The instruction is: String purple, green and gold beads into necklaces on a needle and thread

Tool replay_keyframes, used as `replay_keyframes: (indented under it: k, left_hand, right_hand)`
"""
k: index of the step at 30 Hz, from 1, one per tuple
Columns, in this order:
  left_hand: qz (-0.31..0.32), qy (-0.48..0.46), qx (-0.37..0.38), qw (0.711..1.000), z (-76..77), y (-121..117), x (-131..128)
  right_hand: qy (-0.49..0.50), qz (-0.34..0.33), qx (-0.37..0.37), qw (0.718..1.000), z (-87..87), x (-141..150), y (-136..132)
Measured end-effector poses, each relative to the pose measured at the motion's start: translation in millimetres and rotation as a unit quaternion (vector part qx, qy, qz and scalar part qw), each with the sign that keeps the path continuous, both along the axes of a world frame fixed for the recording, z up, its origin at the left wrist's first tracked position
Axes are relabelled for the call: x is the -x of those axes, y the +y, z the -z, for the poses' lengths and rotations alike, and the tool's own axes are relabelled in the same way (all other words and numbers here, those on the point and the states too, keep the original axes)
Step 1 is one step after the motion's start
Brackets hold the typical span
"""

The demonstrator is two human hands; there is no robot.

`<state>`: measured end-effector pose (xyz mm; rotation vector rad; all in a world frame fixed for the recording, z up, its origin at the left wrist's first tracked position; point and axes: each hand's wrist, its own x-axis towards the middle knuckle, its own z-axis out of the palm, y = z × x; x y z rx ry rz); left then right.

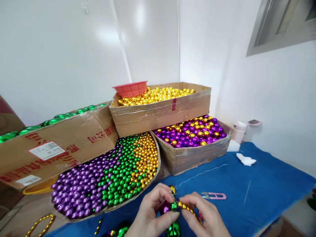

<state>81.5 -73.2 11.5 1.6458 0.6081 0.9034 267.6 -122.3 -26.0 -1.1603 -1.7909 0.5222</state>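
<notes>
Near the front edge of the blue cloth, my left hand (154, 210) pinches beside a small shiny green bead (174, 206), with a purple ball (165, 207) under its fingers. My right hand (204, 214) is closed on a string of small gold beads (185, 207). The fingertips of both hands nearly meet around the green bead. A thin clear thread (201, 174) trails from the left fingers across the cloth. Below the hands lies a larger green ball (172, 229), and a gold ball (172, 189) shows behind them. Part of the strung piece is hidden by my fingers.
Pink thread snips (214, 196) and a needle-like rod (247, 192) lie on the blue cloth (269, 174). Cardboard boxes hold gold beads (160, 95), purple and gold beads (190, 133), and green balls. A rounded tray (158, 171) carries sorted beads. Crumpled tissue (246, 159) sits right.
</notes>
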Motion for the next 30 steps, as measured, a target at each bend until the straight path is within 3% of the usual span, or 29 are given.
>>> replay_keyframes:
  k: [7,11,14,17,20,25,27,30]
  left_hand:
    - [-0.008,0.052,-0.064,0.997,-2.3,-2.6,7.9]
    - [-0.012,0.061,-0.070,0.996,0.6,-3.3,4.7]
    - [-0.016,0.073,-0.101,0.992,-6.8,-2.1,2.3]
    - [-0.035,0.093,-0.171,0.980,-30.5,3.8,-0.7]
    - [-0.080,0.086,-0.235,0.965,-64.3,13.6,-4.8]
    - [-0.119,-0.044,-0.192,0.973,-115.7,29.6,-9.1]
    - [-0.140,-0.092,-0.169,0.971,-130.2,35.9,-7.1]
    - [-0.159,-0.154,-0.154,0.963,-145.2,44.8,-0.5]
  right_hand:
    - [-0.010,-0.013,-0.100,0.995,-12.3,-1.0,-4.0]
    - [-0.001,-0.031,-0.075,0.997,-14.9,-1.4,-5.2]
    - [0.012,-0.038,-0.008,0.999,-20.8,-5.7,-6.5]
    - [0.076,-0.070,0.110,0.989,-21.2,-15.3,-5.2]
    - [0.160,-0.122,0.211,0.957,-4.8,-26.7,-1.1]
    - [0.199,-0.146,0.271,0.930,28.0,-38.3,-1.0]
    - [0.220,-0.150,0.264,0.927,21.4,-40.3,-6.2]
    - [0.266,-0.162,0.220,0.925,-21.4,-40.4,-15.8]
